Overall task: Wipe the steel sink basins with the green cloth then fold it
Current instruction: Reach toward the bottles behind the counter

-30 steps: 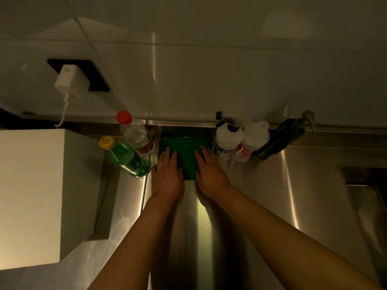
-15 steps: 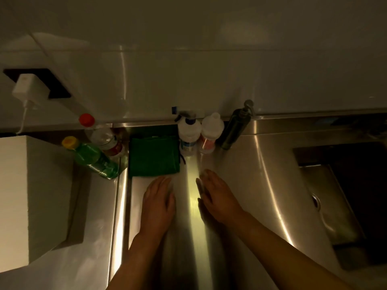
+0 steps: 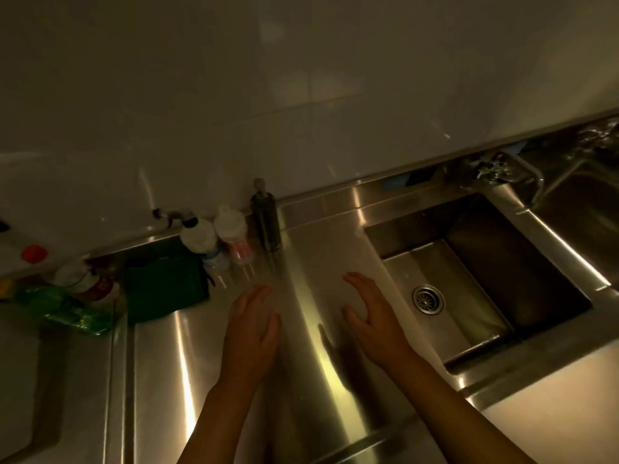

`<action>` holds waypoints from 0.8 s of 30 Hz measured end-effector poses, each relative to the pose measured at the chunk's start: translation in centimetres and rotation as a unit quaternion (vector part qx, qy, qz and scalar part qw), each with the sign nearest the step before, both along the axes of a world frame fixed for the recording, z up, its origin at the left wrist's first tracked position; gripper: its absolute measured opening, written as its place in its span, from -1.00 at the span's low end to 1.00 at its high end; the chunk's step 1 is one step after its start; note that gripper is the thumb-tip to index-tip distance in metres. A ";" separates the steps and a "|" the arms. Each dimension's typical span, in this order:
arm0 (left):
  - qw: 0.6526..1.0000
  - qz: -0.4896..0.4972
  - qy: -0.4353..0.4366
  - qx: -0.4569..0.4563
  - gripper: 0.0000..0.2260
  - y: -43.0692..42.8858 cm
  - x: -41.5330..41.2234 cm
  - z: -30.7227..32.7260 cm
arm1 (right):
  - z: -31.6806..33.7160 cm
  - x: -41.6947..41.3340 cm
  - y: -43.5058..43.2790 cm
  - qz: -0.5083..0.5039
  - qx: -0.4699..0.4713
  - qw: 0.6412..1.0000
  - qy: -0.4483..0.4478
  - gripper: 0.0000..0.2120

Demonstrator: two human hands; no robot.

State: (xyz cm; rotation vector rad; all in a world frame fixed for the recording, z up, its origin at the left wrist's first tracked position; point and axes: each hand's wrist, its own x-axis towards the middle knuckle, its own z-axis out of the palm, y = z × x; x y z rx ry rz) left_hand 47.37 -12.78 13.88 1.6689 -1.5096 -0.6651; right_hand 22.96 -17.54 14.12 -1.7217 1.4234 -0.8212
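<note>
The green cloth lies folded flat on the steel counter at the left, against the back wall. My left hand hovers open over the counter to the right of the cloth, holding nothing. My right hand is open too, fingers spread, just left of the steel sink basin with its round drain. A second basin shows at the far right, behind a faucet.
Two white bottles and a dark pump dispenser stand at the back wall beside the cloth. A red-capped bottle and a green bottle sit at the far left. A white surface lies bottom right.
Both hands have let go of the folded cloth and pulled back and to the right across the counter. The view has swung right, bringing the sink basins in.
</note>
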 end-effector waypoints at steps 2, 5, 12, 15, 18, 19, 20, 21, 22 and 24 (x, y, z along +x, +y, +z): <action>1.000 -0.018 -0.003 -0.010 -0.57 0.0 -3.1 1.3 | 1.0 -3.4 0.5 -0.027 -0.008 0.999 -0.027 -0.50; 0.998 -0.045 -0.016 -0.032 -0.63 0.1 -7.7 3.3 | 2.7 -8.7 1.7 -0.059 -0.019 0.996 -0.060 -0.49; 0.994 -0.089 -0.009 -0.062 -0.69 0.9 -17.9 7.3 | 6.7 -19.7 4.7 -0.108 -0.047 0.990 -0.080 -0.56; 0.992 -0.102 -0.007 -0.073 -0.70 1.0 -21.7 8.4 | 8.2 -23.6 5.6 -0.130 -0.062 0.986 -0.089 -0.52; 0.987 -0.136 0.014 -0.082 -0.71 1.3 -26.0 10.3 | 10.2 -27.8 7.0 -0.158 -0.072 0.979 -0.110 -0.56; 0.985 -0.148 0.017 -0.092 -0.70 1.3 -27.1 11.0 | 10.8 -28.9 7.3 -0.164 -0.076 0.977 -0.114 -0.57; 0.981 -0.161 0.016 -0.102 -0.70 1.3 -28.2 11.7 | 11.5 -30.0 7.7 -0.169 -0.081 0.975 -0.118 -0.58; 0.979 -0.173 0.017 -0.111 -0.70 1.2 -29.1 12.4 | 12.1 -30.9 8.1 -0.177 -0.085 0.973 -0.123 -0.58; 0.976 -0.184 0.019 -0.118 -0.70 1.1 -30.0 13.1 | 12.8 -31.7 8.5 -0.184 -0.089 0.971 -0.127 -0.57; 0.972 -0.202 0.027 -0.120 -0.70 0.8 -31.4 14.1 | 14.1 -32.8 9.5 -0.198 -0.097 0.966 -0.137 -0.56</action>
